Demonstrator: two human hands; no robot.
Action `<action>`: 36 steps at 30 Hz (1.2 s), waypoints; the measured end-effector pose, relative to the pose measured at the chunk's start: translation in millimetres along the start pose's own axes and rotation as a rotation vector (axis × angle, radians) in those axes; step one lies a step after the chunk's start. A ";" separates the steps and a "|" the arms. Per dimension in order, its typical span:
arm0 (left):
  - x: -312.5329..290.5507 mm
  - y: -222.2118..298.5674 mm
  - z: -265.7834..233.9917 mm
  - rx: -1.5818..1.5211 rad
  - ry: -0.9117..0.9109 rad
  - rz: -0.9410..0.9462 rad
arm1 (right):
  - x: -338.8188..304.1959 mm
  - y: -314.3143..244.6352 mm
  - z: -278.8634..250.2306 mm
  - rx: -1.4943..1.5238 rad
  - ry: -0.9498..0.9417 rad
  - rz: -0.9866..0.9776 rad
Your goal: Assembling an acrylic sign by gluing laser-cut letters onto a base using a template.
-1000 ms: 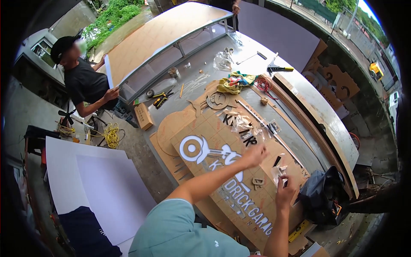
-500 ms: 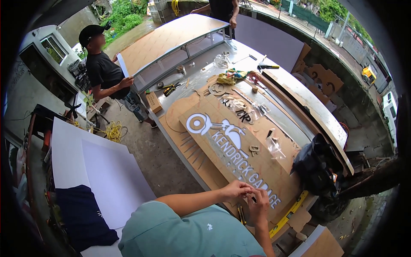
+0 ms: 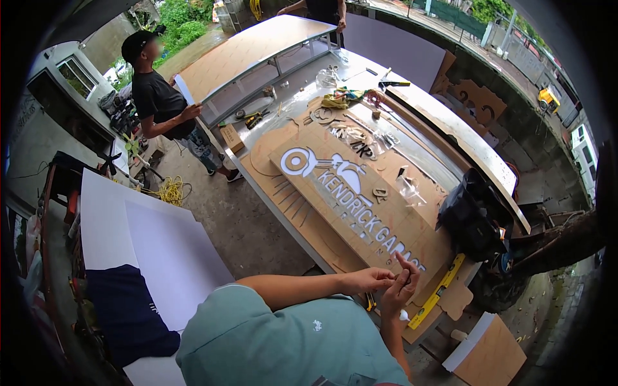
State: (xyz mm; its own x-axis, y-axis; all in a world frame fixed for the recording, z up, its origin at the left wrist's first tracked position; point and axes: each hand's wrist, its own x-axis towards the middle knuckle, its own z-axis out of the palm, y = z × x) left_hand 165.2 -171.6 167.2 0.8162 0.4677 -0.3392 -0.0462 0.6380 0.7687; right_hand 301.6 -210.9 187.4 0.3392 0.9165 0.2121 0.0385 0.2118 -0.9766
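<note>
My left hand [image 3: 369, 280] and my right hand [image 3: 400, 291] meet over the near edge of a brown sign board [image 3: 335, 241] with white cut-out lettering and a picture. The left thumb and fingers are pinched together against the right hand's fingers. On the right hand one finger points up while the others curl inward. Whatever lies between them is too small or hidden to make out. A small white pointed piece [image 3: 403, 315] shows beside my right wrist. Partly behind my hands is a yellow-handled tool [image 3: 370, 301]. Right of them lies a yellow spirit level [image 3: 438, 293].
Across the metal table, two people hold a large framed panel [image 3: 257, 58]. A black bag [image 3: 473, 209] stands at the right. Pliers [image 3: 256, 120], a cloth [image 3: 341, 98], plastic bags and loose black letters [image 3: 364, 150] lie about. White sheets [image 3: 167, 257] lean at the left.
Both hands have shifted slightly right, and a right finger now points up. The small white piece has come into sight by my right wrist. The view has shifted a little.
</note>
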 end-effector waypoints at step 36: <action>-14.8 19.9 0.2 0.437 0.444 0.362 | -14.2 -8.1 -44.9 0.096 -0.082 0.384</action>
State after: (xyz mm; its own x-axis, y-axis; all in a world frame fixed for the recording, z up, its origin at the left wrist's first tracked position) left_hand 152.3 -165.9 187.5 0.4778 0.8674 -0.1390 0.0411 0.1360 0.9899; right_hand 338.7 -240.8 190.7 0.2353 0.9584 -0.1613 -0.1654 -0.1240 -0.9784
